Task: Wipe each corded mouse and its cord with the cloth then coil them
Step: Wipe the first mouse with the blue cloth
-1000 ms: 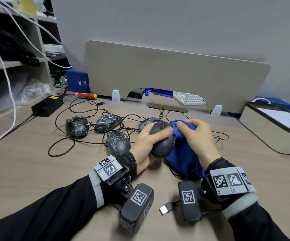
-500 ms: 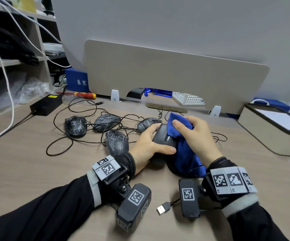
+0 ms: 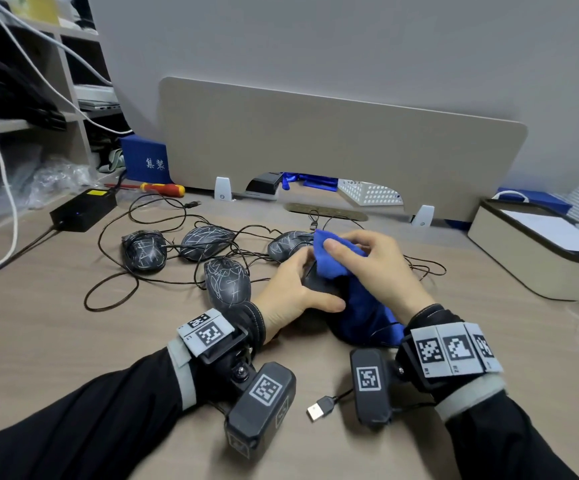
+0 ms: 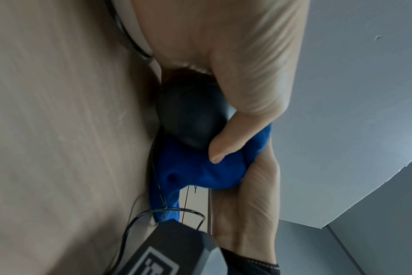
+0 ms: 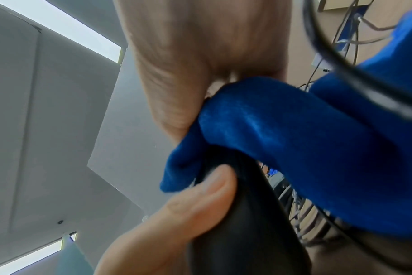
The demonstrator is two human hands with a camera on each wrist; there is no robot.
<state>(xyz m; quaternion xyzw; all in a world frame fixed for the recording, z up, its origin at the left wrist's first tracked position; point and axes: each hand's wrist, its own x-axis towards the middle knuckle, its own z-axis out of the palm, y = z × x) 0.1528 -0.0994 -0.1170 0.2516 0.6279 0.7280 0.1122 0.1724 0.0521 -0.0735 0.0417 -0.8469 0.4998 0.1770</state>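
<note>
Crowding left hand [image 3: 290, 292]: four scribbled mice [image 3: 227, 284], tangled cords [image 3: 115, 268].

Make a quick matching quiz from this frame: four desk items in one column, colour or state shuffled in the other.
Items:
1. cloth
2. screwdriver
3. USB plug
4. plain mouse

States:
A. lies loose between the wrists
B. blue, pinched by the right hand
C. red and yellow handle, by the divider
D. dark, gripped by the left hand

Pairs: 1-B, 2-C, 3-A, 4-D
</note>
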